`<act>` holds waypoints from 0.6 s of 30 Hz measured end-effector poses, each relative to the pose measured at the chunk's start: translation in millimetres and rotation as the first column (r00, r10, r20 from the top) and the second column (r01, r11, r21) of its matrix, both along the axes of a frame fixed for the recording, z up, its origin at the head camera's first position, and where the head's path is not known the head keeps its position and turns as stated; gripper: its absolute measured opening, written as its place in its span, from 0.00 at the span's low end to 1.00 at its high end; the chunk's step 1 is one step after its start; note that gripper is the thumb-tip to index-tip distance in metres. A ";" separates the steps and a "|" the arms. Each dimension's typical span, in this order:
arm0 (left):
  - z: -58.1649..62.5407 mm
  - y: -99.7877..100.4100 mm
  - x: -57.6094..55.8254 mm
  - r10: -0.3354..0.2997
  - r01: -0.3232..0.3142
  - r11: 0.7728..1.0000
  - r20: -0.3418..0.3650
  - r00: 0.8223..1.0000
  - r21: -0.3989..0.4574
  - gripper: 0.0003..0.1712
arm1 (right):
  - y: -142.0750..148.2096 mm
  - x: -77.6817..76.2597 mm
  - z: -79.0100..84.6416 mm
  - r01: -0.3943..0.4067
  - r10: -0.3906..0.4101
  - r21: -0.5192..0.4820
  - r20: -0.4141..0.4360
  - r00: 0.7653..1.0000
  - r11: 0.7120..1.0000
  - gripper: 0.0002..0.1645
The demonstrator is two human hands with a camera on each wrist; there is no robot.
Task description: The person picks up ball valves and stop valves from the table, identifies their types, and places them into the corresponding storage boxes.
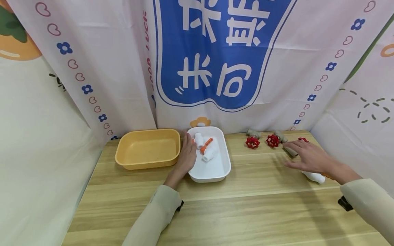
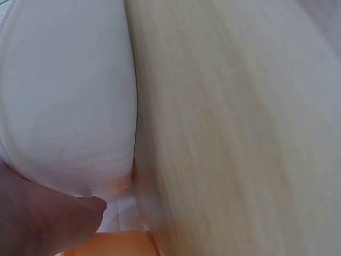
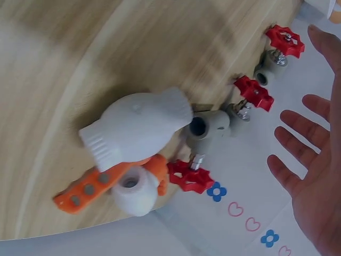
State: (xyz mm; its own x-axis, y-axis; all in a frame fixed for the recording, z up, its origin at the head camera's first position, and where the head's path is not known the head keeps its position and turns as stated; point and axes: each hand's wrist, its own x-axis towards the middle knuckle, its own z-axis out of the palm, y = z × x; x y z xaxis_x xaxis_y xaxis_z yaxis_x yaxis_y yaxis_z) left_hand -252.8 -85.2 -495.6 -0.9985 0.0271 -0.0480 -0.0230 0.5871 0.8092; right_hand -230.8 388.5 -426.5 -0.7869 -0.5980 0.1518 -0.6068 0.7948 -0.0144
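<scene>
My left hand (image 1: 187,154) rests along the left side of a white tray (image 1: 226,160), its fingers fairly straight at the rim. In the left wrist view a fingertip (image 2: 80,210) touches the tray's white wall. Inside the tray lie white plastic valves (image 1: 210,152) with orange handles. On the right, my right hand (image 1: 311,158) hovers with spread fingers, holding nothing. Beneath it are grey pipe valves with red handwheels (image 3: 254,94) and white plastic valves (image 3: 141,125), one with an orange handle (image 3: 85,191). The hand partly hides these in the head view.
A yellow tray (image 1: 147,165) stands left of the white one, close to my left hand. Two grey valves with red handwheels (image 1: 252,142) sit near the table's back edge. A printed cloth (image 1: 129,85) hangs behind the wooden table (image 1: 234,212).
</scene>
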 end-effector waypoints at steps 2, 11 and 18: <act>0.0 0.2 0.2 0.000 0.000 1.000 -0.002 1.000 -0.002 0.40 | 6.0 2.3 -3.5 0.006 -0.006 -0.003 -0.003 1.000 1.000 0.44; 0.5 0.0 0.9 -0.001 0.001 1.000 0.009 1.000 -0.001 0.39 | 29.7 13.5 -23.7 0.084 -0.084 -0.002 0.038 0.996 0.996 0.47; -1.1 -0.2 0.1 0.001 -0.001 1.000 0.011 1.000 -0.002 0.39 | 43.1 17.7 -39.8 0.083 -0.082 -0.031 0.026 0.996 0.996 0.48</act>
State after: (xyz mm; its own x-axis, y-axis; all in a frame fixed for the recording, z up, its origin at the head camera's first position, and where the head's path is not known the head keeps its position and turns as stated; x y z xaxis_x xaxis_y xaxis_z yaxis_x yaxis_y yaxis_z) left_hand -252.7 -85.5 -496.6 -0.9979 0.0260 -0.0586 -0.0321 0.5886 0.8078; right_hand -213.0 431.7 -466.3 -0.8372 -0.5261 0.1494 -0.5383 0.8410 -0.0550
